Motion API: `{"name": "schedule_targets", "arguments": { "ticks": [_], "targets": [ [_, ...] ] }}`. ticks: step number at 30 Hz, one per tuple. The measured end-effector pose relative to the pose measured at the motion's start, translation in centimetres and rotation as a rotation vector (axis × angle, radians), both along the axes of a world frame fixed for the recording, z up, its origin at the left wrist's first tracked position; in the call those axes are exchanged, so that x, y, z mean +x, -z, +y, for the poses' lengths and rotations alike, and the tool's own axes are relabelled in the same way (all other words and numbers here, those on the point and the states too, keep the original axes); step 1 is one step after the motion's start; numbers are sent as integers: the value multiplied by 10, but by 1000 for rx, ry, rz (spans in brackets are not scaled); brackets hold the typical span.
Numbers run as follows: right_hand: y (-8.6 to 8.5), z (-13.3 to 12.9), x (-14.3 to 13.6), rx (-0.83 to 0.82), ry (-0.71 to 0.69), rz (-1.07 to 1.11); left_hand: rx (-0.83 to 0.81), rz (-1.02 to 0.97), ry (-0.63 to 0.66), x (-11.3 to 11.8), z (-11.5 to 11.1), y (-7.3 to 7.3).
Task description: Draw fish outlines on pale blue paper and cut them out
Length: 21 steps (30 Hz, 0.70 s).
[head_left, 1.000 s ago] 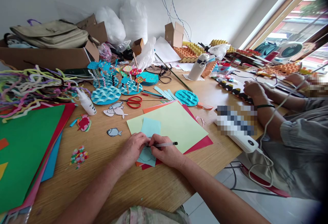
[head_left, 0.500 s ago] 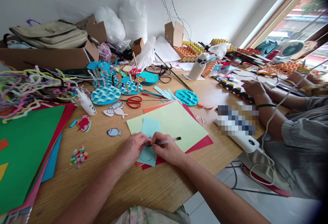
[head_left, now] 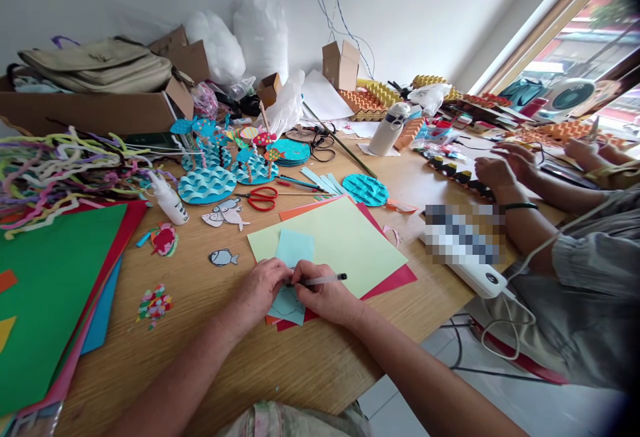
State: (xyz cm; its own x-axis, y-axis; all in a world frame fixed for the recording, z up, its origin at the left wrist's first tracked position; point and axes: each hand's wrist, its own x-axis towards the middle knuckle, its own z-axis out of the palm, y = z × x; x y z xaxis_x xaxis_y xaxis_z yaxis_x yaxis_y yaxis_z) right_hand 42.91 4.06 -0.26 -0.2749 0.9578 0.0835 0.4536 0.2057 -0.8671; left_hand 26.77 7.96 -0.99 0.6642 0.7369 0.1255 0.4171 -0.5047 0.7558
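A pen [head_left: 325, 280] with a pale, see-through barrel and dark end is pinched in my right hand [head_left: 327, 297], its tip hidden behind the fingers. Under both hands lies a sheet of light blue paper [head_left: 296, 245] with a dark curved outline drawn on its lower part. My left hand [head_left: 260, 283] rests on this paper's left side, fingertips bunched close to the pen; whatever they pinch is hidden. Beneath is a pale green sheet [head_left: 350, 243] on top of red and orange sheets. Left of my hands lies a grey paper fish [head_left: 223, 257] with a black outline.
Around the sheets are red-handled scissors [head_left: 263, 199], a white glue bottle [head_left: 169, 200], more fish cutouts [head_left: 225, 214] and blue wavy discs [head_left: 207, 187]. Coloured sheets [head_left: 65, 277] cover the left side. A power strip [head_left: 470, 263] lies at right, beside a co-worker's arms [head_left: 520, 210].
The pen's rear end has shifted slightly left and down as my right fingers moved. My left hand stays put. At right, the co-worker's hands have moved a little.
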Motion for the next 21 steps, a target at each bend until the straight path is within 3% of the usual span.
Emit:
{"name": "schedule_targets", "arguments": {
  "ticks": [12, 21],
  "targets": [
    [-2, -3, -4, 38, 51, -43, -9, 1, -5, 0, 0, 1],
    [0, 0, -1, -3, 55, 74, -6, 5, 0, 0, 1, 2]
  ]
}}
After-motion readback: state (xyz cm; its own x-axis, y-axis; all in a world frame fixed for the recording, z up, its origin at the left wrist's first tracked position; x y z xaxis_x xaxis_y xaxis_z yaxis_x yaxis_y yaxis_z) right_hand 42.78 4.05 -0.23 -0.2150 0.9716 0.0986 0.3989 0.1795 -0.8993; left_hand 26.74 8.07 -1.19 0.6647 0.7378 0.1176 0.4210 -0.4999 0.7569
